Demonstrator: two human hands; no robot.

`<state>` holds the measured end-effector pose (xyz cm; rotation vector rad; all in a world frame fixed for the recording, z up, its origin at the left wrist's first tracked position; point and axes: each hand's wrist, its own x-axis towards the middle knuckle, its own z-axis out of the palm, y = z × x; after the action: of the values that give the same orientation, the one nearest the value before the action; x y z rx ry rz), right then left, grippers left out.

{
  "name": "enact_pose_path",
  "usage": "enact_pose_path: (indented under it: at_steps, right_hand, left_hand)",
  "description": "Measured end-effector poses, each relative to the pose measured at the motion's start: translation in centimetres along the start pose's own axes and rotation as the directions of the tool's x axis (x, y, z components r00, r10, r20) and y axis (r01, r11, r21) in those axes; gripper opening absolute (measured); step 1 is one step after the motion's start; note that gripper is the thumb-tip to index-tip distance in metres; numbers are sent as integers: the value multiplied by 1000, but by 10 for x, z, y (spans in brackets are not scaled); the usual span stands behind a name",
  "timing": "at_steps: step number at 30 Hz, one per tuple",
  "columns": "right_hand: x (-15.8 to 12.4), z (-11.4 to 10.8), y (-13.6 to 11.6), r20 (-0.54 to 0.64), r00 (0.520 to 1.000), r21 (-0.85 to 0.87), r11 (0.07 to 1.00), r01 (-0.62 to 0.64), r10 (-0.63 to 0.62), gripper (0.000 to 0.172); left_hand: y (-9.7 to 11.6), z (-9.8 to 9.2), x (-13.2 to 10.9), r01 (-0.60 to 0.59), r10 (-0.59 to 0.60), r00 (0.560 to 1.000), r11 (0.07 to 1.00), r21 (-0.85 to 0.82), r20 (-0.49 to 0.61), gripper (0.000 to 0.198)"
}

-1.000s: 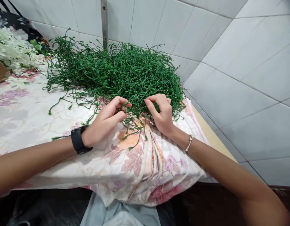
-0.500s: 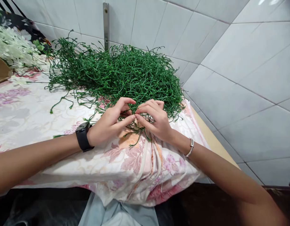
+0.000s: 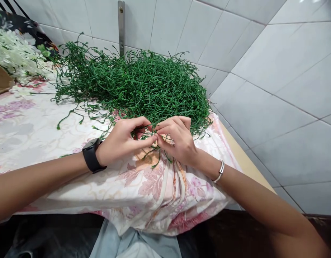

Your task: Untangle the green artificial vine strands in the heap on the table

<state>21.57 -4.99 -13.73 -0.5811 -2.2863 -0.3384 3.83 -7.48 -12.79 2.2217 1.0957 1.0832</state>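
Near the front edge of the floral cloth (image 3: 81,193), the left hand (image 3: 124,136) and the right hand (image 3: 178,138) are meeting at their fingertips, both pinching thin green strands (image 3: 154,128) between thumb and fingers. Just beyond them, before the far tiled wall (image 3: 170,21), the green heap (image 3: 160,86) is sprawling in a dense tangle of wiry, curling stems, dark along their lengths and paler at the small tips. At far left, white flowers (image 3: 16,53) are lying beside brown cardboard (image 3: 1,79).
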Motion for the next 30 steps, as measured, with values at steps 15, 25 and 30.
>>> enact_pose_path:
  at_steps: [15, 25, 30]
  right_hand:
    - [-2, 0, 10, 185, 976, -30, 994, -107, 111, 15]
    - [0, -2, 9, 294, 947, -45, 992, -117, 125, 17]
    - [-3, 4, 10, 309, 948, -102, 994, -48, 77, 22]
  left_hand:
    - [-5, 1, -1, -8, 5, 1000, 989, 150, 21, 17]
    - [-2, 2, -2, 17, -18, 1000, 986, 167, 7, 15]
    - [-2, 5, -3, 112, -114, 993, 983, 142, 3, 16]
